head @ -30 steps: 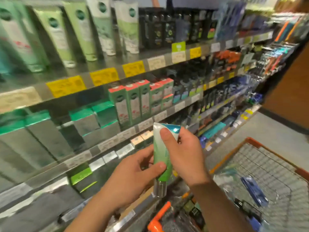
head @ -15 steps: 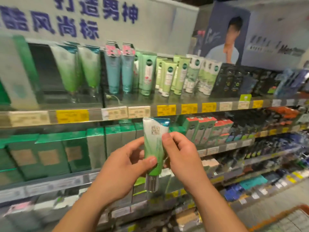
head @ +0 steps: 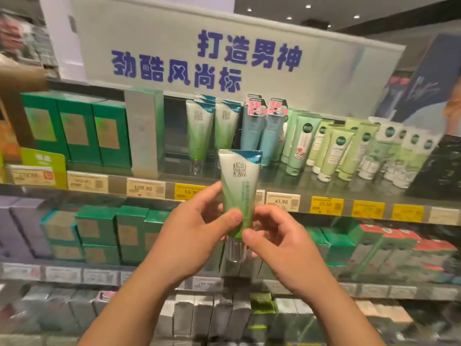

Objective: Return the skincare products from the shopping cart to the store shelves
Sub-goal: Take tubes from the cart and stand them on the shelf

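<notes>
My view has lifted from the cart to the top shelf [head: 274,188]. I hold the green-and-white tube [head: 238,186] upright, cap down: left hand [head: 197,233] gripping its lower body, right hand [head: 277,242] pinching near the cap. Matching tubes [head: 199,131] stand directly above-left; the placement spot appears identified.

Two bare forearms are showing, each ending in a hand: the left hand [head: 192,236] and the right hand [head: 279,243]. Nothing is being worn on either one: no sleeves are reaching the wrists, and no rings, watch or gloves are showing. The fingernails are looking short and unpainted.
</notes>
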`<state>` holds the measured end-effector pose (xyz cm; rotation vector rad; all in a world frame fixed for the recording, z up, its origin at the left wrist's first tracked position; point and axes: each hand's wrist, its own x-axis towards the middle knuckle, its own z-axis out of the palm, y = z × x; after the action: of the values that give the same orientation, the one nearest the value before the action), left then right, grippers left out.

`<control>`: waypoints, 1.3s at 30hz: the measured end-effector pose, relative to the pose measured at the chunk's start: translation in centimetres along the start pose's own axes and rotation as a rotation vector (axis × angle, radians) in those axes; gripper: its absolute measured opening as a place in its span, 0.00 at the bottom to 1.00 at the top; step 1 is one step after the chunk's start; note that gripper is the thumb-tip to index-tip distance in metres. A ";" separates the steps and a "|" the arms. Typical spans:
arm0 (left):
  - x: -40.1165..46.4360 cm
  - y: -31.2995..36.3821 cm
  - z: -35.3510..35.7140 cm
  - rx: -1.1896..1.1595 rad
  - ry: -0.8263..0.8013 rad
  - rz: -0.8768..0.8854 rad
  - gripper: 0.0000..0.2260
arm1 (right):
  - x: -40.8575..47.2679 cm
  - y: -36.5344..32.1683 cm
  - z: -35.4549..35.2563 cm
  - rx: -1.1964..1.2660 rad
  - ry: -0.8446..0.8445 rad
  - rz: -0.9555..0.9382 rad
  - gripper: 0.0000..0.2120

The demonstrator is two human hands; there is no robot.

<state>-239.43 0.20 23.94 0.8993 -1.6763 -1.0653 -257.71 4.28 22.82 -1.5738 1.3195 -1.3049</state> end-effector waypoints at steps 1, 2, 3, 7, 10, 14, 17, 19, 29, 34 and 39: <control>0.6 0.0 -0.2 0.017 0.016 0.008 0.22 | 0.9 -0.1 0.1 -0.001 -0.014 -0.027 0.15; 0.8 0.0 -0.3 0.032 0.024 0.002 0.22 | 1.3 -0.1 0.2 -0.012 -0.026 -0.047 0.17; 1.6 0.3 -0.4 0.050 0.037 0.008 0.22 | 2.3 -0.2 0.2 -0.021 -0.043 -0.074 0.19; 3.7 1.0 -0.4 0.114 0.100 0.041 0.21 | 5.3 -0.8 -0.5 -0.040 -0.098 -0.118 0.17; 5.0 0.9 -0.2 0.166 0.131 0.037 0.23 | 7.3 -1.0 -0.7 -0.068 -0.107 -0.152 0.16; 6.5 0.7 -0.5 0.155 0.153 0.009 0.22 | 9.0 -1.2 -0.5 -0.082 -0.053 -0.167 0.12; 7.5 0.9 -0.6 0.128 0.184 -0.017 0.26 | 10.8 -1.3 -0.5 -0.080 0.037 -0.179 0.12; 8.0 1.0 -0.8 0.140 0.191 -0.019 0.26 | 12.0 -1.6 -0.6 -0.102 0.064 -0.193 0.13; 10.2 0.3 -2.2 0.278 0.199 0.039 0.23 | 15.4 -1.8 0.0 -0.250 0.143 -0.170 0.13; 11.1 -0.6 -2.9 0.380 0.186 0.054 0.24 | 16.7 -1.5 0.7 -0.314 0.153 -0.148 0.12; 11.4 -0.9 -3.4 0.552 0.153 0.086 0.25 | 17.5 -1.2 1.0 -0.378 0.162 -0.122 0.12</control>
<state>-239.57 -11.29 27.33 1.2068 -1.8900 -0.4584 -256.85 -12.46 28.16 -1.8581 1.6696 -1.3355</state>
